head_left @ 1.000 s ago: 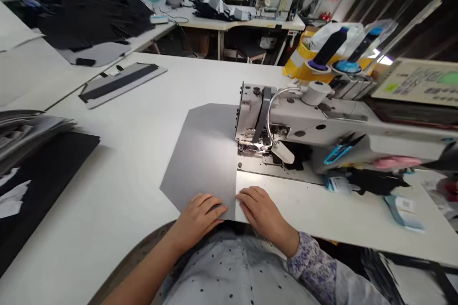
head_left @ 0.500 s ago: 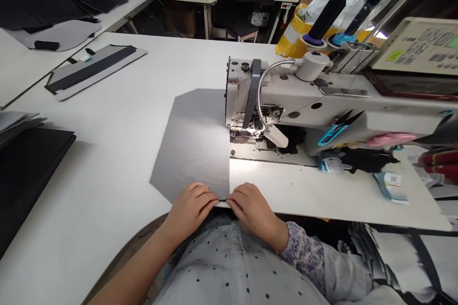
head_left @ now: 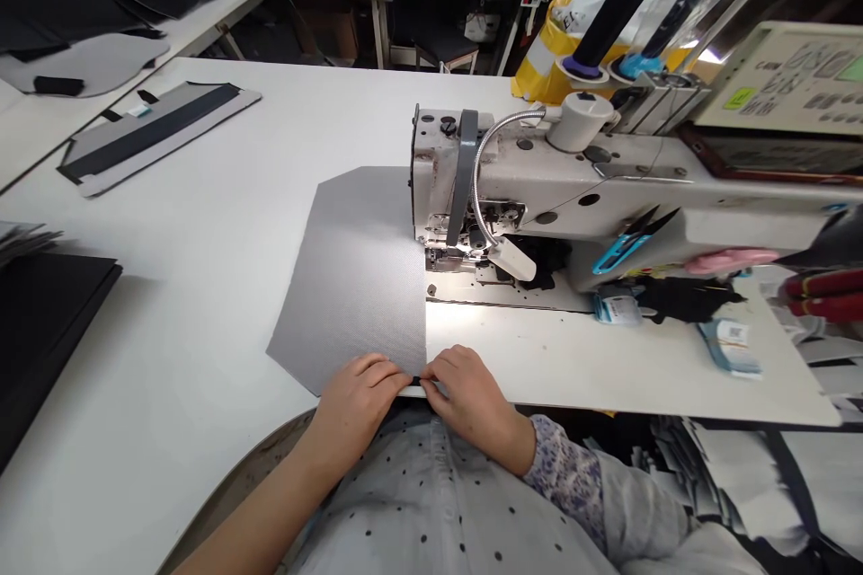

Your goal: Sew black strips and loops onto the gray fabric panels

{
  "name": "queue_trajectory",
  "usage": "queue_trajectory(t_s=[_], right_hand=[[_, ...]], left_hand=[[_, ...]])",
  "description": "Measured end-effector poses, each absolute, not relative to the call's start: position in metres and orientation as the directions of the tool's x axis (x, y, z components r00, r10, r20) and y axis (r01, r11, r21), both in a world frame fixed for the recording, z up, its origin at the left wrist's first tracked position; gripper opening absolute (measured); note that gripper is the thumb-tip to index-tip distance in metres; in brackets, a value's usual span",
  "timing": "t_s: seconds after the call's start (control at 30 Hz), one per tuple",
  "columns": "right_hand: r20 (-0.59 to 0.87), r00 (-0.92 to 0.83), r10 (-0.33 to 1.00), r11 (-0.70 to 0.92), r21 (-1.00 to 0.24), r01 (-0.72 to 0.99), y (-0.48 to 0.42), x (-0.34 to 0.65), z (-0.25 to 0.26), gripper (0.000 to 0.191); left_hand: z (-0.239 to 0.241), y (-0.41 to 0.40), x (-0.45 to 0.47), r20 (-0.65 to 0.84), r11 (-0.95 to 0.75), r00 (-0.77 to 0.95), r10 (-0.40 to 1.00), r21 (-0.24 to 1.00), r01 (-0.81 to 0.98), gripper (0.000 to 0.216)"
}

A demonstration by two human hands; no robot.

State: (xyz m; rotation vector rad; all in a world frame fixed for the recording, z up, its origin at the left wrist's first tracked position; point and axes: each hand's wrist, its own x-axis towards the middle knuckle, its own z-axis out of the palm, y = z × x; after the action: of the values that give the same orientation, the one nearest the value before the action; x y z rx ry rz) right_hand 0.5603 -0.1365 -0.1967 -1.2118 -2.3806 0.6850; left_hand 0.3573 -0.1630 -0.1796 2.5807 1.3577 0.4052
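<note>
1. Firstly, white surface (head_left: pixel 202 287): broad, spanning most of the view, its near edge just before the person's patterned shirt.
2. Sewing machine (head_left: pixel 573 153), pale, worn: standing on the right of the surface, its small lamp lit beside the needle area.
3. Grey panel (head_left: pixel 357 269), angular, fine-textured: flat on the surface, left of the machine, its straight right side running down from the machine head to the hands.
4. Black sheet material (head_left: pixel 47 323): at the left edge, cut off by the view.
5. Striped panel (head_left: pixel 162 130), grey with a dark band: lying apart, upper left.
6. Left hand (head_left: pixel 360 400): over the grey panel's near edge, thumb and forefinger pinching a small black piece.
7. Right hand (head_left: pixel 472 400): just beside it, fingers pinching the same piece from the right.
8. Snips (head_left: pixel 620 252), blue-handled: at the machine's body.
9. Small black piece (head_left: pixel 416 380): between both sets of fingertips, at the grey panel's near right corner.
</note>
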Motion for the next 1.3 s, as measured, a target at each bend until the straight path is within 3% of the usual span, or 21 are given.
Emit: queue_trajectory(t_s=[0.17,0.33,0.47,0.6,0.8,1.3], right_hand=[[0.154,-0.581,0.799,0.567,-0.514,0.644,-0.139,0.561,-0.198,0.009],[0.198,-0.679,0.707,0.698,-0.353,0.624,-0.133,0.568,-0.2,0.011],[0.243,-0.628,0.739,0.672,-0.205,0.711,-0.092,0.569,-0.202,0.016],[0.314,-0.551,0.773,0.614,-0.153,0.774,-0.039,0.565,-0.206,0.022],[0.306,-0.491,0.816,0.555,-0.174,0.814,-0.014,0.559,-0.207,0.027],[0.215,-0.421,0.881,0.467,-0.257,0.846,-0.003,0.555,-0.21,0.034]], left_hand=[[-0.176,-0.164,0.355,0.167,-0.594,0.571,0.804,0.27,0.757,0.026],[-0.184,-0.156,0.353,0.211,-0.583,0.544,0.812,0.243,0.776,0.028],[-0.195,-0.108,0.36,0.246,-0.538,0.486,0.839,0.231,0.811,0.025],[-0.197,-0.043,0.369,0.261,-0.463,0.399,0.879,0.27,0.844,0.022],[-0.193,-0.005,0.366,0.239,-0.429,0.364,0.9,0.338,0.838,0.023],[-0.199,0.014,0.359,0.251,-0.457,0.391,0.886,0.325,0.828,0.023]])
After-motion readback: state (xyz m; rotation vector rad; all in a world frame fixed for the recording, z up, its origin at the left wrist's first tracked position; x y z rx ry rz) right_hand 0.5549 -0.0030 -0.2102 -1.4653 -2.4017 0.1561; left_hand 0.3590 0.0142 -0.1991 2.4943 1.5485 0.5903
